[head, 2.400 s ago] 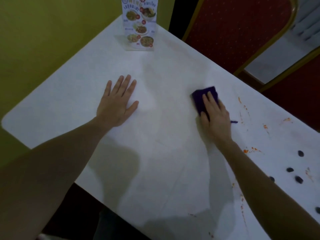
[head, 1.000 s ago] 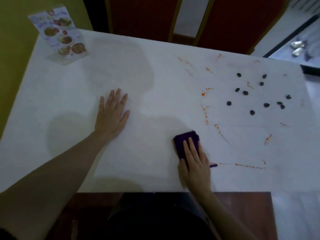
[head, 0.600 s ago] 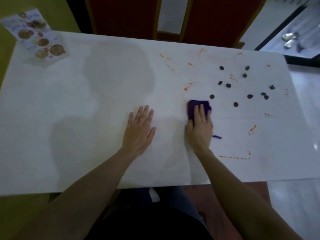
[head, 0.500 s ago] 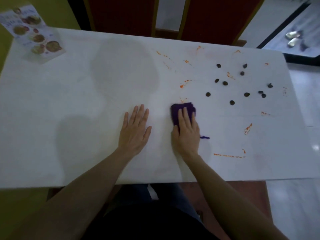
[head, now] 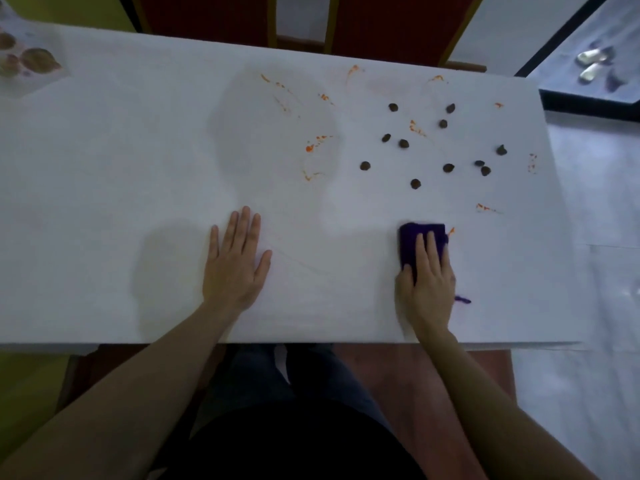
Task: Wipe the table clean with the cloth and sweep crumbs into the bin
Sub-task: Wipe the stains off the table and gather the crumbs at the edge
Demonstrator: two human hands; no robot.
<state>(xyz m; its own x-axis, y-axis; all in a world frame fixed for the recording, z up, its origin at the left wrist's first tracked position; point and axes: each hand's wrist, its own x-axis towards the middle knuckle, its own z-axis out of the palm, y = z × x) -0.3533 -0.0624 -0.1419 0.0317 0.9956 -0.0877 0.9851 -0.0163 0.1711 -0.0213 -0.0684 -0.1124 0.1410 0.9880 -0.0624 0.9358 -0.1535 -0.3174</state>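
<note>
A folded purple cloth point(head: 410, 239) lies on the white table point(head: 138, 168) near its front edge, right of centre. My right hand point(head: 427, 278) presses flat on the cloth with straight fingers. My left hand point(head: 235, 265) rests flat on the bare table, palm down, fingers spread. Several dark crumbs point(head: 415, 183) are scattered beyond the cloth towards the far right. Orange smears point(head: 313, 145) streak the middle and right of the table. No bin is in view.
A menu card point(head: 27, 60) stands at the far left corner. Two red chairs point(head: 391, 26) stand behind the far edge. A pale tiled floor point(head: 595, 271) lies to the right. My legs are under the front edge.
My right hand has slid the cloth to the right along the front of the table, over the orange streak there. My left hand stays flat on the table.
</note>
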